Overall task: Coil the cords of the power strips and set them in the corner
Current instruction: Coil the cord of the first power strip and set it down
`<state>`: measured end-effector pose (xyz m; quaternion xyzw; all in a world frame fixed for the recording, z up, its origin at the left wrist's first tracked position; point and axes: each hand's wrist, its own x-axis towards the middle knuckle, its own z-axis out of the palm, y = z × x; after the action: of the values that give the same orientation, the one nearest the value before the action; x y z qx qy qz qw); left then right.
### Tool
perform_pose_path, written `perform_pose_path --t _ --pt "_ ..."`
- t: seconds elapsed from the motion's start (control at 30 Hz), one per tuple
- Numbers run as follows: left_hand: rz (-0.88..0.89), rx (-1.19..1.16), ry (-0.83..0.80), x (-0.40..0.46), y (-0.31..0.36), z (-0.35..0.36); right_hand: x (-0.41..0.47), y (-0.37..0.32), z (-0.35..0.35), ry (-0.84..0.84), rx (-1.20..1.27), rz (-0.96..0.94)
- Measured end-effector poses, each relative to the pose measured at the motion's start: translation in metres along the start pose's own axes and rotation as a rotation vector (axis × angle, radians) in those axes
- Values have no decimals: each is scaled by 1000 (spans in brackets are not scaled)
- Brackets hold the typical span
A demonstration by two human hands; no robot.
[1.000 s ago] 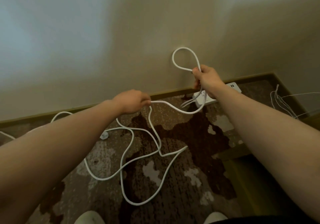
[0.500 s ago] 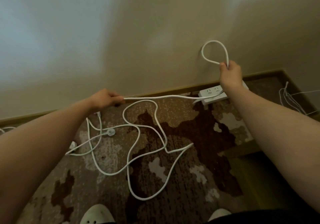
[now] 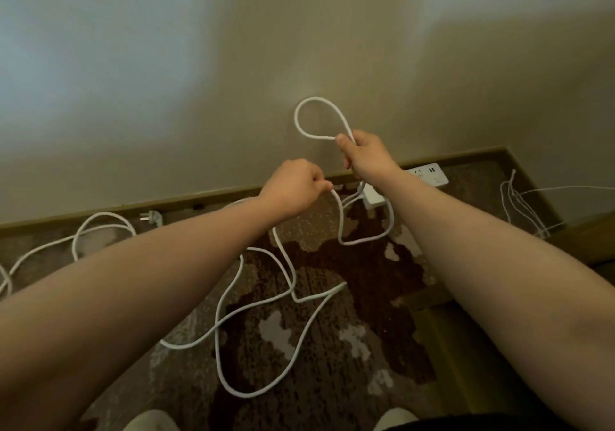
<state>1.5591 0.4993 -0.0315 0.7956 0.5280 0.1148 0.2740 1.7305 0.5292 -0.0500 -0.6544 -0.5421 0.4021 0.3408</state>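
Note:
A white power strip (image 3: 429, 177) lies on the carpet against the baseboard, partly hidden behind my right forearm. My right hand (image 3: 366, 154) grips its white cord, with one coil loop (image 3: 319, 117) standing above the fist and a slack bight (image 3: 362, 239) hanging below. My left hand (image 3: 296, 187) pinches the same cord just left of the right hand. From there the cord (image 3: 263, 310) runs down and sprawls in loose loops over the carpet.
A second white cord (image 3: 100, 227) with its plug (image 3: 153, 216) lies by the baseboard at the left. Thin white wires (image 3: 519, 207) hang in the right corner. A low dark ledge (image 3: 499, 347) sits at the right. My shoes (image 3: 149, 422) show at the bottom edge.
My left hand has slid along the cord toward the right hand, turning the taut stretch between them into a hanging bight. The right hand moved left with its loop.

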Motion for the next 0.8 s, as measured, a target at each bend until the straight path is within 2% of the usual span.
perform_pose_path --t 0.1,0.23,0.4,0.63,0.7,0.8 --pt "-58 -16 95 4 -8 -7 -2 1 10 -90 89 68" --pt "-84 -123 61 10 -2 -6 -3 -5 25 -157 193 91" --pt "-107 -204 17 14 -4 -6 -6 -1 27 -140 145 42" --pt "-148 -72 -155 -8 -57 -43 -3 15 -6 10 -42 73" --pt "-194 -25 -131 -16 -78 -58 -6 21 -13 15 -58 85" --pt "-227 -59 33 -11 -79 -67 -12 18 -5 -86 0 50"
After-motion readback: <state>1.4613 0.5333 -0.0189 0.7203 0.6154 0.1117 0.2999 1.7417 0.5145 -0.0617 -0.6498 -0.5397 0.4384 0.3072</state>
